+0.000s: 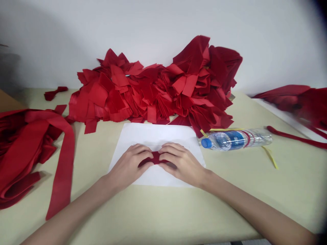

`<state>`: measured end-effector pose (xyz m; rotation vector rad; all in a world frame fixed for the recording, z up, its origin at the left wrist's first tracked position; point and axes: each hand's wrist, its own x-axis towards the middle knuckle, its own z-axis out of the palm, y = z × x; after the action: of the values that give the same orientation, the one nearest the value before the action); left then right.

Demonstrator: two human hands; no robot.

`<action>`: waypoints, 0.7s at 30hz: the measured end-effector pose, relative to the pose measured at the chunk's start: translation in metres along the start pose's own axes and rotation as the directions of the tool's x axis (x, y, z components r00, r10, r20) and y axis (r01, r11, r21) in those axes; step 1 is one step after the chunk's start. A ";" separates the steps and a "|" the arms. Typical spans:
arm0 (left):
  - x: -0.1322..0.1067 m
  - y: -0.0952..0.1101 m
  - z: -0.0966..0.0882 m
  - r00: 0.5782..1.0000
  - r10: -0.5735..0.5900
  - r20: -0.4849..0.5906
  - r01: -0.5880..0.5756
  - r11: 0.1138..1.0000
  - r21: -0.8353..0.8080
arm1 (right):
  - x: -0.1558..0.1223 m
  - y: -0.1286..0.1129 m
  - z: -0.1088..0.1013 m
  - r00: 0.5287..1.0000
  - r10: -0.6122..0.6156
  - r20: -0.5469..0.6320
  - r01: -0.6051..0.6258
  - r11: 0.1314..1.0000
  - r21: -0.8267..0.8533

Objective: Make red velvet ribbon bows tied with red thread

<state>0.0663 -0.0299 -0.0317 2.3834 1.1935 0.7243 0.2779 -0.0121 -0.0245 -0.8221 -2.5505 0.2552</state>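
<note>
Both hands meet over a white sheet of paper on the table. A dark red ribbon piece runs between them, its ends covered by my fingers. My left hand is closed on its left part, thumb below and fingers above. On the other side my right hand grips the right part the same way. A thin drawn line shows on the paper just beyond the fingertips.
A large heap of cut red ribbon pieces lies against the wall. Long red ribbon spreads at left, near a small red bow. At right are a plastic bottle, yellow strips and more red fabric.
</note>
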 end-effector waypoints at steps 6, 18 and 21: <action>0.000 -0.001 0.001 1.000 0.021 0.011 -0.021 1.000 0.021 | 0.000 -0.004 0.003 1.000 -0.017 -0.016 0.017 1.000 0.000; 0.029 0.009 -0.022 0.956 -0.197 0.219 0.221 0.971 -0.089 | -0.005 -0.008 -0.004 0.996 -0.092 0.013 0.092 0.996 -0.019; 0.041 0.006 -0.019 0.936 -0.263 0.233 0.286 0.956 -0.070 | -0.005 -0.010 -0.005 0.996 -0.082 0.044 0.083 0.996 -0.021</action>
<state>0.0797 0.0017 -0.0019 2.0912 1.3218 0.4064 0.2788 -0.0225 -0.0185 -0.7247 -2.6248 0.2205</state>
